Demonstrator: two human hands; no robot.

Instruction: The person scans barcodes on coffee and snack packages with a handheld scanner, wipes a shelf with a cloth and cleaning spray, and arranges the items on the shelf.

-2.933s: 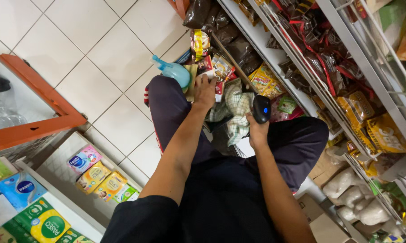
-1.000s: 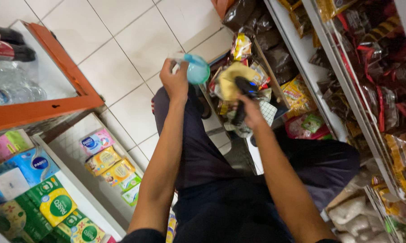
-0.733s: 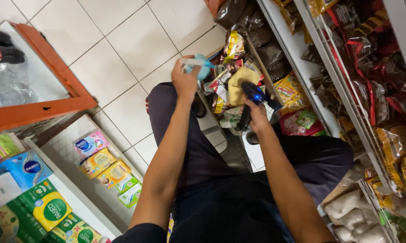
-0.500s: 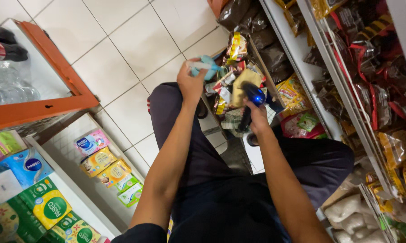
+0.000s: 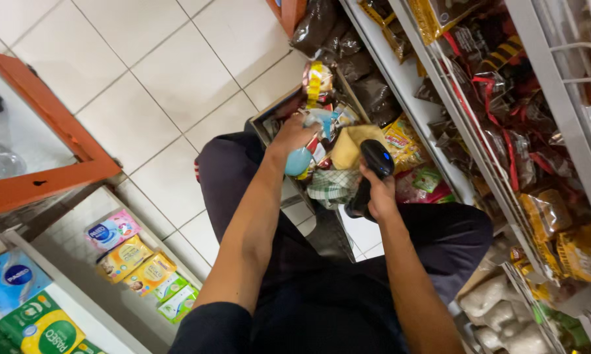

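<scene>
White floor tiles [image 5: 145, 72] fill the upper left of the frame, and white metal shelves [image 5: 433, 98] with dark snack bags run along the right. Near the upper centre, a cardboard box of mixed packets [image 5: 269, 121] sits by my knees. My right hand [image 5: 377, 190] grasps a black handheld scanner [image 5: 372, 164]. My left hand [image 5: 292, 134] holds a small light-blue round item [image 5: 297, 162] over the box.

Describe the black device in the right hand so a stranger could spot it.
Start at the snack shelves on the right and drop to the crouching person's right hand. It holds a handheld barcode scanner: black and pistol-shaped, with a small blue light on its head, among colourful packets.
</scene>
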